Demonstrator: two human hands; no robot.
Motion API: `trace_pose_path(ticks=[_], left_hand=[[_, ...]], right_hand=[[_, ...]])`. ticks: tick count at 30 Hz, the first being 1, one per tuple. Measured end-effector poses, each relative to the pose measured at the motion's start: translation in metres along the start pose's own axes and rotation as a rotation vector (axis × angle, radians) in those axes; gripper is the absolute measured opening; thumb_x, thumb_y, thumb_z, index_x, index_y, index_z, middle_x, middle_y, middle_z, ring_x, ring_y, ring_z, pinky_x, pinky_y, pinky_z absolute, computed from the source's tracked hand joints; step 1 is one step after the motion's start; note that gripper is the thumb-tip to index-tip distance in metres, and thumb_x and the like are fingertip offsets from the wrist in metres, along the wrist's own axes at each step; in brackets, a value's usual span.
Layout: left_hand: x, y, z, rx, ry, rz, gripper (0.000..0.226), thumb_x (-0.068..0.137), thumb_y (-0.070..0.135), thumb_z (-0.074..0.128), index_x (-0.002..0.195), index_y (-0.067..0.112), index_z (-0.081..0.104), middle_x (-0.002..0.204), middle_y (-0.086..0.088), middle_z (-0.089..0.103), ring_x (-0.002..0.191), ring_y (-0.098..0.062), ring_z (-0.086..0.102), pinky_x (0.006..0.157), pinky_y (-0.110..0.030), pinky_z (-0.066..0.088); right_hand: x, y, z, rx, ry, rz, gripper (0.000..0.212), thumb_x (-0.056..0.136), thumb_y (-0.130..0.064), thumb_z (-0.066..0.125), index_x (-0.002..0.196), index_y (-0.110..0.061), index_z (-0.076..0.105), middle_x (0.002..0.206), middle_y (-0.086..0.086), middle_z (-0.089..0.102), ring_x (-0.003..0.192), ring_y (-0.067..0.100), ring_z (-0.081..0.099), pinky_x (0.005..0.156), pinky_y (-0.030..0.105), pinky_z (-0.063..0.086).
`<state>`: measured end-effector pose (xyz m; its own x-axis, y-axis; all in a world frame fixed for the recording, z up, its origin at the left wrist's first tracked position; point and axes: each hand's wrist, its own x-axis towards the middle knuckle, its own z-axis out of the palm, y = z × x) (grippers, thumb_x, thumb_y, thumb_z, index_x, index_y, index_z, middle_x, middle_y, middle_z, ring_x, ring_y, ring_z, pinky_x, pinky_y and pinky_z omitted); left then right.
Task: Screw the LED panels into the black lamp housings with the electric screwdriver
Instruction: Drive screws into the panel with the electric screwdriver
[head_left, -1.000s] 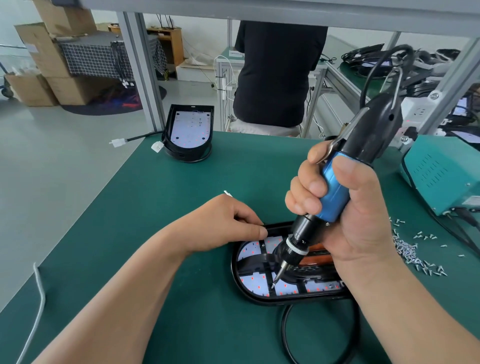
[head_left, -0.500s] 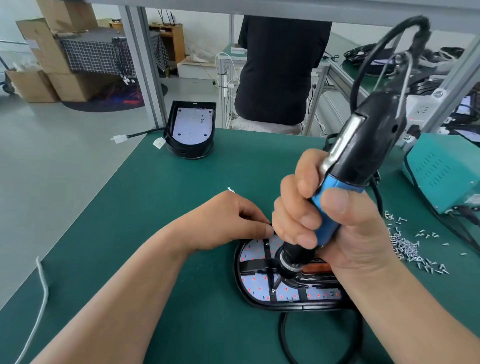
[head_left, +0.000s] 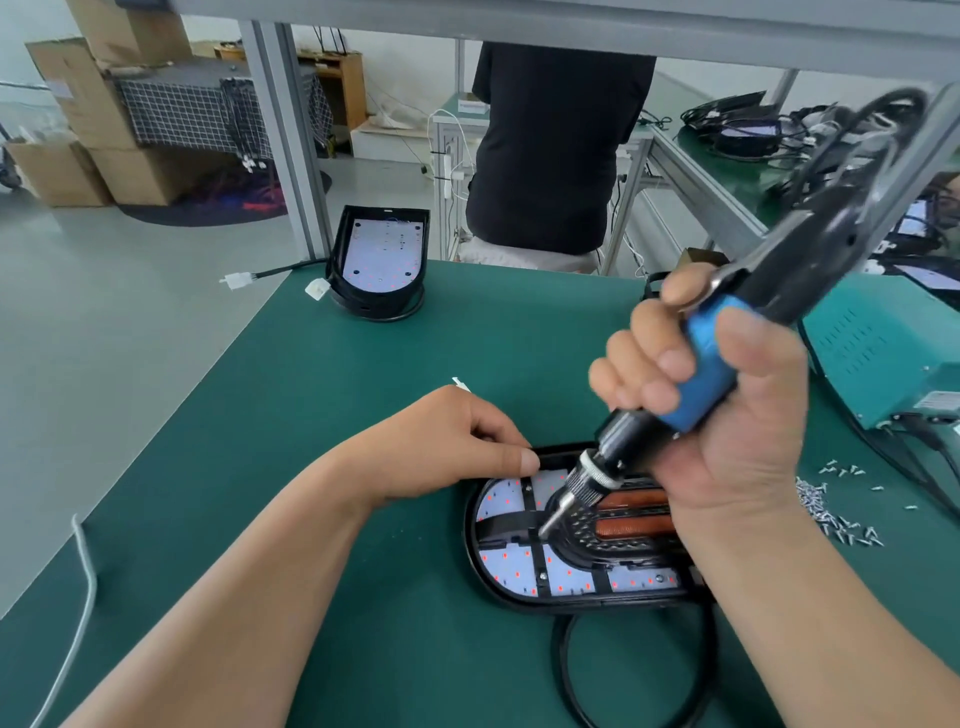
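A black oval lamp housing (head_left: 480, 561) lies flat on the green mat, with a white LED panel (head_left: 511, 564) dotted red inside it. My right hand (head_left: 727, 415) grips the blue and black electric screwdriver (head_left: 701, 384), tilted, its bit tip (head_left: 545, 530) down on the panel's black cross bar. My left hand (head_left: 447, 447) rests at the housing's upper left rim, thumb and fingers pinched at the edge. A second black housing (head_left: 379, 260) with its panel stands at the table's far edge.
Loose small screws (head_left: 831, 509) lie scattered to the right of the housing. A teal box (head_left: 883, 353) sits at far right. A black cable loop (head_left: 571, 670) curls below the housing. A person in black (head_left: 550, 145) stands beyond the table. A white cable (head_left: 78, 571) hangs at the left edge.
The screwdriver bit has shifted from the panel's lower left up toward the centre cross bar, and the tool leans further right. My left hand has stayed at the rim.
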<state>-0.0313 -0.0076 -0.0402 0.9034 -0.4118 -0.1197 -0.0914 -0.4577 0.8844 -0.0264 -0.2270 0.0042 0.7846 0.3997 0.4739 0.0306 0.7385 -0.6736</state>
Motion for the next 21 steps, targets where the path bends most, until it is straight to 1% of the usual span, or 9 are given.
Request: trace_pose_path(ticks=[2, 3, 5, 7, 9, 11, 15, 19, 21], left_hand=[[0.001, -0.002, 0.001, -0.068, -0.006, -0.041, 0.02, 0.098, 0.035, 0.074, 0.1, 0.016, 0.081, 0.075, 0.003, 0.063, 0.065, -0.009, 0.046, 0.056, -0.018, 0.036], [0.003, -0.002, 0.002, -0.165, 0.027, -0.069, 0.022, 0.103, 0.029, 0.067, 0.107, 0.01, 0.079, 0.077, 0.001, 0.058, 0.064, -0.01, 0.043, 0.055, -0.02, 0.035], [0.008, -0.001, 0.003, -0.473, 0.137, -0.158, 0.024, 0.107, 0.007, 0.051, 0.115, 0.0, 0.073, 0.082, -0.002, 0.06, 0.062, -0.01, 0.045, 0.052, -0.019, 0.037], [0.01, 0.0, 0.0, -0.772, 0.19, -0.212, 0.034, 0.101, -0.012, 0.039, 0.12, -0.009, 0.067, 0.09, -0.009, 0.066, 0.064, -0.011, 0.052, 0.051, -0.019, 0.04], [0.01, -0.001, -0.005, -0.896, 0.19, -0.21, 0.037, 0.097, -0.018, 0.036, 0.121, -0.014, 0.064, 0.093, -0.014, 0.068, 0.064, -0.011, 0.054, 0.049, -0.018, 0.04], [0.01, -0.002, -0.005, -0.909, 0.171, -0.204, 0.033, 0.101, -0.016, 0.038, 0.121, -0.014, 0.063, 0.091, -0.012, 0.068, 0.061, -0.009, 0.052, 0.046, -0.016, 0.038], [0.013, -0.003, 0.0, -0.874, 0.132, -0.173, 0.021, 0.11, 0.005, 0.048, 0.122, -0.007, 0.06, 0.084, -0.005, 0.067, 0.051, -0.004, 0.042, 0.039, -0.013, 0.031], [0.012, -0.003, 0.004, -0.856, 0.086, -0.12, 0.024, 0.102, 0.026, 0.062, 0.107, 0.003, 0.062, 0.074, -0.002, 0.059, 0.045, -0.002, 0.035, 0.036, -0.013, 0.026], [0.011, -0.001, 0.006, -0.874, 0.061, -0.105, 0.024, 0.098, 0.031, 0.065, 0.098, 0.007, 0.065, 0.073, -0.001, 0.056, 0.046, -0.003, 0.034, 0.036, -0.013, 0.026]], right_hand=[[0.003, -0.007, -0.007, -0.017, 0.105, -0.084, 0.033, 0.081, -0.032, 0.078, 0.102, -0.015, 0.058, 0.066, -0.006, 0.05, 0.052, 0.008, 0.046, 0.059, 0.027, 0.039], [0.004, -0.01, -0.011, -0.017, 0.157, -0.12, 0.027, 0.084, -0.031, 0.074, 0.101, -0.017, 0.059, 0.067, -0.007, 0.049, 0.053, 0.007, 0.045, 0.06, 0.027, 0.039], [0.006, -0.016, -0.019, -0.005, 0.256, -0.189, 0.009, 0.094, -0.026, 0.059, 0.099, -0.018, 0.059, 0.069, -0.008, 0.049, 0.057, 0.008, 0.045, 0.063, 0.026, 0.039], [0.007, -0.021, -0.026, 0.013, 0.365, -0.236, 0.015, 0.099, -0.024, 0.046, 0.097, -0.018, 0.06, 0.071, -0.007, 0.05, 0.059, 0.01, 0.045, 0.066, 0.027, 0.039], [0.008, -0.023, -0.033, 0.039, 0.46, -0.271, 0.016, 0.1, -0.023, 0.047, 0.095, -0.018, 0.061, 0.073, -0.005, 0.048, 0.061, 0.012, 0.046, 0.068, 0.028, 0.042], [0.008, -0.022, -0.037, 0.055, 0.525, -0.289, 0.015, 0.099, -0.021, 0.049, 0.094, -0.017, 0.062, 0.074, -0.004, 0.048, 0.061, 0.013, 0.046, 0.068, 0.028, 0.043], [0.009, -0.018, -0.04, 0.068, 0.579, -0.293, 0.012, 0.098, -0.02, 0.052, 0.094, -0.015, 0.062, 0.074, -0.002, 0.048, 0.061, 0.015, 0.047, 0.067, 0.029, 0.046], [0.009, -0.017, -0.04, 0.06, 0.592, -0.294, 0.01, 0.098, -0.019, 0.052, 0.095, -0.015, 0.061, 0.075, -0.002, 0.047, 0.063, 0.015, 0.047, 0.069, 0.029, 0.045], [0.008, -0.016, -0.039, 0.062, 0.601, -0.299, 0.009, 0.099, -0.019, 0.052, 0.096, -0.015, 0.06, 0.076, -0.001, 0.048, 0.063, 0.015, 0.048, 0.07, 0.03, 0.045]])
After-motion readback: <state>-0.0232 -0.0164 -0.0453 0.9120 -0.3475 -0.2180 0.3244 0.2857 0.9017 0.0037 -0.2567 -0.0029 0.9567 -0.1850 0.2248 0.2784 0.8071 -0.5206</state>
